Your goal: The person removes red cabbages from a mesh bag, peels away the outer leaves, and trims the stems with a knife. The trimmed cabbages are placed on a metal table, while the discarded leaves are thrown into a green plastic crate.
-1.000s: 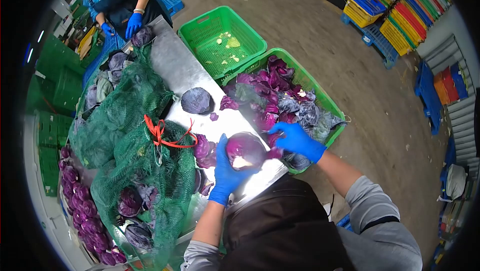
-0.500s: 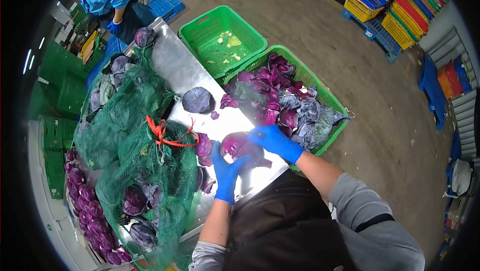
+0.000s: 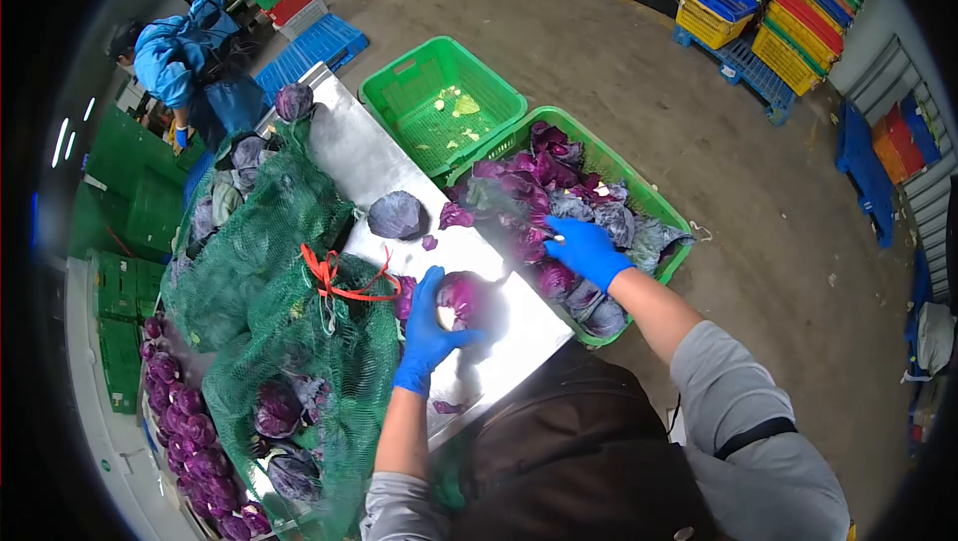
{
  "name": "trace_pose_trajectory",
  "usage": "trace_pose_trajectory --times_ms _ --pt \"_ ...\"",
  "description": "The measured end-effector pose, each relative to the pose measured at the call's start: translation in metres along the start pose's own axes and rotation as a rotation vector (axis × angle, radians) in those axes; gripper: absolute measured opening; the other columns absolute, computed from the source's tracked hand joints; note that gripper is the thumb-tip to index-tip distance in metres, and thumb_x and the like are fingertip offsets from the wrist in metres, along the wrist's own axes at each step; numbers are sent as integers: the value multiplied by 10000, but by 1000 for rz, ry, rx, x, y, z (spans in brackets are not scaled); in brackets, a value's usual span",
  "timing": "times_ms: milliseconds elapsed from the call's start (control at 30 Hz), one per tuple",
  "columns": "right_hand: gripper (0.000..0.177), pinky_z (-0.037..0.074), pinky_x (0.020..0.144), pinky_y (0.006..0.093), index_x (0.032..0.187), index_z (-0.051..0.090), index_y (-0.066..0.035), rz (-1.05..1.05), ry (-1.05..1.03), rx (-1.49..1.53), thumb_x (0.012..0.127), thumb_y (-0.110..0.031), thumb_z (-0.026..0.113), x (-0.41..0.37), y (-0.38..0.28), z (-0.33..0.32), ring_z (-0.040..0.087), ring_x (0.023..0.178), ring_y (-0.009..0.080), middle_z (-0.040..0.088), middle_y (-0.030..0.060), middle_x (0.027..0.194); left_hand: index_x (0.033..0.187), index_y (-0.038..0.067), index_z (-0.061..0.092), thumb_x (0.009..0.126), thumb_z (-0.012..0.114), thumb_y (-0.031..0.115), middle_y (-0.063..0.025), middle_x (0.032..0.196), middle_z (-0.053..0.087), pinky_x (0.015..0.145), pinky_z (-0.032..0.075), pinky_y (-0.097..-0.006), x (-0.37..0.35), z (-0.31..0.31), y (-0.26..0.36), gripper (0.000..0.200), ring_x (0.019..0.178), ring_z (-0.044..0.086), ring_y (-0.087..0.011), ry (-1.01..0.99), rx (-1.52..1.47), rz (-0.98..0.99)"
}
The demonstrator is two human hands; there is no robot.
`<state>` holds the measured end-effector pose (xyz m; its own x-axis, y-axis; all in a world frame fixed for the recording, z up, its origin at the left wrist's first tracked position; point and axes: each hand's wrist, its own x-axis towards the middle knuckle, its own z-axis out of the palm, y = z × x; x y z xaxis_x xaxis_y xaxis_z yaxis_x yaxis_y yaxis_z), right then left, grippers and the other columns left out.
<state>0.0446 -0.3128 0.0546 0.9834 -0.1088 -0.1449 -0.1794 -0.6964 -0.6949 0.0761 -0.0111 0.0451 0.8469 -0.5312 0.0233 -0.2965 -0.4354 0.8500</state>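
Observation:
My left hand [image 3: 431, 329], in a blue glove, is wrapped round a purple cabbage [image 3: 460, 297] on the metal table [image 3: 349, 147]. The pale cut stem of that cabbage faces my fingers. My right hand [image 3: 589, 252], gloved too, is over the near edge of a green crate [image 3: 639, 187] full of purple leaves [image 3: 519, 182]; its fingers are bent round something pale and small that I cannot make out. A darker cabbage [image 3: 395, 215] sits farther up the table. Beside my left hand lies a green net bag [image 3: 344, 381] with a red tie [image 3: 344, 279].
An open green crate [image 3: 444, 107] holds a few pale scraps. Another cabbage [image 3: 294, 102] rests at the table's far end. Several purple cabbages [image 3: 195, 431] are lined up at the left. A co-worker in blue [image 3: 170, 57] bends at the upper left. Stacked crates [image 3: 798, 22] stand at the upper right.
My right hand has moved right, away from the cabbage to over the leaf crate. My left hand has shifted slightly left, still at the cabbage. The co-worker has bent lower.

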Motion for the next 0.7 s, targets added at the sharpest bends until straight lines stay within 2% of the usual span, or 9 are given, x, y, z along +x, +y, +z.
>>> trace_pose_trajectory --times_ms 100,167,233,300,367,400,433,533,700 --pt "564 440 900 335 1289 471 -81 -417 57 359 816 -333 646 -1 -31 49 563 1078 255 560 163 1196 1380 12 242 436 866 270 -227 1419 248 1073 272 -383 13 -1 30 1161 1305 287 -344 -66 140 73" --pt "520 431 909 326 1263 493 -64 -342 -135 566 826 -297 653 -8 -43 64 565 1055 218 586 135 1155 1391 -11 187 475 846 264 -230 1416 233 1078 257 -380 2 12 14 1162 1301 289 -329 111 194 24" --pt "508 447 873 331 1241 511 -65 -199 -152 679 825 -319 655 -13 -47 61 578 1012 203 606 111 1108 1384 -51 182 494 882 218 -207 1409 261 1077 253 -360 -9 35 -1 1164 1295 295 -290 288 -307 -241" --pt "505 458 826 322 1228 522 -73 -75 -170 435 813 -318 671 -17 -44 56 583 975 164 621 91 1060 1367 -64 217 540 868 226 -200 1368 325 1048 297 -348 -6 46 5 1091 1258 346 -268 351 -425 -211" --pt "602 479 719 351 1281 466 -88 -181 -73 376 810 -418 644 -22 -40 52 623 865 202 641 119 957 1355 -68 249 568 850 213 -198 1322 380 1021 335 -348 7 39 23 1030 1223 386 -258 286 -199 -311" --pt "633 479 662 376 1317 414 -98 -145 -62 95 828 -461 591 -25 -47 38 626 788 247 637 140 873 1329 -85 266 529 857 368 -189 1233 454 919 430 -340 13 40 19 1093 1102 495 -260 301 -161 -248" --pt "666 478 605 402 1352 363 -108 -109 -45 -182 847 -504 538 -26 -55 28 630 710 292 634 162 789 1329 -85 266 529 857 368 -189 1233 454 919 430 -340 18 40 20 1093 1102 495 -260 302 -164 -250" --pt "667 451 529 454 1390 285 -123 -138 -160 -242 882 -530 429 -22 -66 25 593 599 359 601 182 665 1222 5 422 497 844 443 -157 1116 506 842 455 -349 32 42 30 946 1031 528 -262 171 -127 -367" --pt "601 462 549 455 1392 268 -125 -128 -191 -273 914 -462 406 -17 -65 21 605 619 356 610 185 679 1104 48 503 484 840 423 -128 1005 511 791 459 -371 39 47 49 800 945 538 -272 233 31 -265"
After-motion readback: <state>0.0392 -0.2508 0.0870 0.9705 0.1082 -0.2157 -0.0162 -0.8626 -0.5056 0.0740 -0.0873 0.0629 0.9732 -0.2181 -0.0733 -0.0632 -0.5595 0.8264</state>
